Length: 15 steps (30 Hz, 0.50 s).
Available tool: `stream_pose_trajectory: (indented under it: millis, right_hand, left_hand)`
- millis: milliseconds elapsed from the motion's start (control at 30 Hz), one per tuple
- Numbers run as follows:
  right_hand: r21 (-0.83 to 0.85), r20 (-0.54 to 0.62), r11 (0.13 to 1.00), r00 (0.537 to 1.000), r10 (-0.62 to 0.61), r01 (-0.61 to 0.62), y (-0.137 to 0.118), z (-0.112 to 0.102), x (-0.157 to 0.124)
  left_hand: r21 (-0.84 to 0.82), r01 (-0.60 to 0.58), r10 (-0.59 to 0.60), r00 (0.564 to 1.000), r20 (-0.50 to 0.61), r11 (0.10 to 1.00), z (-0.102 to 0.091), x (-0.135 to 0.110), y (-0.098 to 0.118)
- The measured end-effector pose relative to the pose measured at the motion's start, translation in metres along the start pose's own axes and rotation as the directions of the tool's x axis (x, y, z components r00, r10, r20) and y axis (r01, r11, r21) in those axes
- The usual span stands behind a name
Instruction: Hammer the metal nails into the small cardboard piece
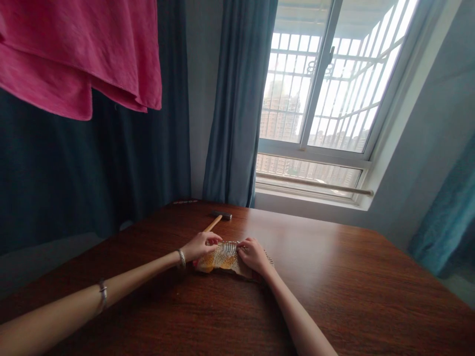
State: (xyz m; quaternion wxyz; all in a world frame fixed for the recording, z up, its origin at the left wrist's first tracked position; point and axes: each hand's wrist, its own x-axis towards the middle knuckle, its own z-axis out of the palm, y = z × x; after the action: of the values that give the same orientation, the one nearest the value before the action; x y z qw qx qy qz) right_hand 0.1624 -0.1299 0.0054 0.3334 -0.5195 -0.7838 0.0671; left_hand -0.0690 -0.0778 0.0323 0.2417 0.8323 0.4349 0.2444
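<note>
A small wooden board with an orange spotted pattern and a row of thin metal tines (224, 256) lies on the dark wooden table (334, 277). My left hand (200, 245) rests on the board's left end, fingers curled in a pinch at the tines. My right hand (253, 254) sits on its right end, fingers also curled and pinched at the tines. What the fingertips hold is too small to make out. A bracelet circles my left wrist.
A hammer (218, 219) with a wooden handle and dark head lies on the table just behind the board. Blue curtains (237, 99) and a barred window (326, 89) stand beyond the table. Pink cloth (81, 49) hangs at the upper left.
</note>
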Motion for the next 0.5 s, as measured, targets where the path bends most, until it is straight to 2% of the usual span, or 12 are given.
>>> stream_pose_trajectory:
  millis: [67,167,400,500]
  right_hand:
    - [0.016,0.004,1.0,1.0,-0.01,0.01,0.003,-0.002,0.0]
    - [0.066,-0.013,0.997,1.0,-0.028,0.029,0.009,-0.005,0.0]
    - [0.156,0.007,0.988,1.0,-0.014,0.013,0.019,-0.005,0.001]
    - [0.114,0.01,0.993,0.999,-0.037,0.035,0.017,-0.005,0.0]
  left_hand:
    - [-0.068,-0.028,0.032,0.998,0.062,0.997,0.009,0.001,0.011]
    - [-0.131,-0.022,0.032,0.996,0.078,0.991,0.017,0.006,0.017]
    - [-0.185,0.007,0.046,0.958,0.283,0.983,0.01,0.023,0.008]
    - [-0.23,0.006,0.066,0.951,0.303,0.973,0.011,0.028,0.001]
